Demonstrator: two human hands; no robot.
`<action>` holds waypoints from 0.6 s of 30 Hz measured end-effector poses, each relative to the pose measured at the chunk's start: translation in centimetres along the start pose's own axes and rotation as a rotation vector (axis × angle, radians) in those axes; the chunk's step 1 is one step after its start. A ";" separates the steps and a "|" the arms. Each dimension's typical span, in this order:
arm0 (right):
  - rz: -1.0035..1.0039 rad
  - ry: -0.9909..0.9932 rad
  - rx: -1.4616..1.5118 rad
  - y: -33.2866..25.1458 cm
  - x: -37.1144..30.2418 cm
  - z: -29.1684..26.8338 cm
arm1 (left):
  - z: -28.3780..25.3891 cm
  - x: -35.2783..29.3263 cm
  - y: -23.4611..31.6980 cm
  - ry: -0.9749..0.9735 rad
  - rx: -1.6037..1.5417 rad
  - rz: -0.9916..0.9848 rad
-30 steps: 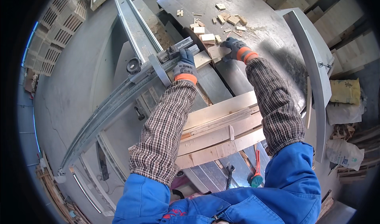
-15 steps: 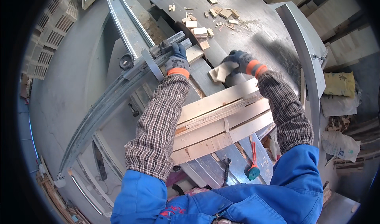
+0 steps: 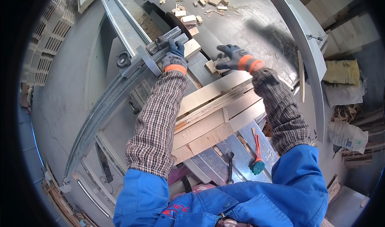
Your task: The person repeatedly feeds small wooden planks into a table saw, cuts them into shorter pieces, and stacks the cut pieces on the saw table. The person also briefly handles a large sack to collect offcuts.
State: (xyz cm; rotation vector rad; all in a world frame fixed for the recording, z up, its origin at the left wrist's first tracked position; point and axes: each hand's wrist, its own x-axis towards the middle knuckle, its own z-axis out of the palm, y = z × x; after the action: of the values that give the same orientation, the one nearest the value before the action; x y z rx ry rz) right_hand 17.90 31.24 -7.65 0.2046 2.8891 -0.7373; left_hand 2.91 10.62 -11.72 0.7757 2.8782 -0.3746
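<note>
left hand (image 3: 175, 55) at rail (image 3: 129, 71), grip unclear; right hand (image 3: 232, 58) released by blocks (image 3: 209, 66); cut-looking bits (image 3: 188, 20) far; near planks (image 3: 214, 92) seemingly uncut

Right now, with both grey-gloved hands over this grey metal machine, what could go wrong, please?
The grey-gloved, orange-cuffed left hand is near the dark, curved, disc-like edge; I cannot tell whether it turns, but if it is a moving blade, the hand might be caught.

The small pale wooden blocks at the open right hand could slide or tip if knocked.

The pale rectangular wooden offcuts beside the dark edge might be pushed against it.
</note>
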 end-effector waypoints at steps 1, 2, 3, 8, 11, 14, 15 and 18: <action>-0.003 -0.004 -0.044 -0.7 0.6 0.6 | 0.1 0.1 -0.1 -0.029 -0.045 -0.022; -0.017 -0.066 -0.247 -2.6 1.0 0.9 | 0.3 0.2 -0.6 -0.012 -0.017 -0.006; -0.020 -0.122 -0.452 -4.3 1.0 1.0 | 0.3 0.3 -0.7 0.008 0.010 0.020; -0.018 -0.221 -0.487 -4.2 3.0 1.6 | 0.4 0.3 -0.1 0.074 0.155 0.066; -0.091 -0.184 -0.520 -4.1 3.6 1.4 | 2.4 1.0 -0.5 0.173 0.287 0.107; 0.028 0.057 -0.424 -2.8 4.3 0.1 | 3.0 1.0 -0.5 0.178 0.400 0.177; 0.088 0.160 -0.368 -1.1 3.7 -0.7 | 2.8 1.0 0.0 0.172 0.402 0.204; 0.139 0.669 0.258 3.7 0.7 -3.2 | 2.8 1.0 0.3 0.136 0.261 0.243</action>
State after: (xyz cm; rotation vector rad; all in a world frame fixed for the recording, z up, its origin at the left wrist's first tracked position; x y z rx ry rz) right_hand 17.45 36.06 -6.70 0.8177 3.3118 -1.2052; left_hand 2.36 10.56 -14.65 1.2244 2.8428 -0.6998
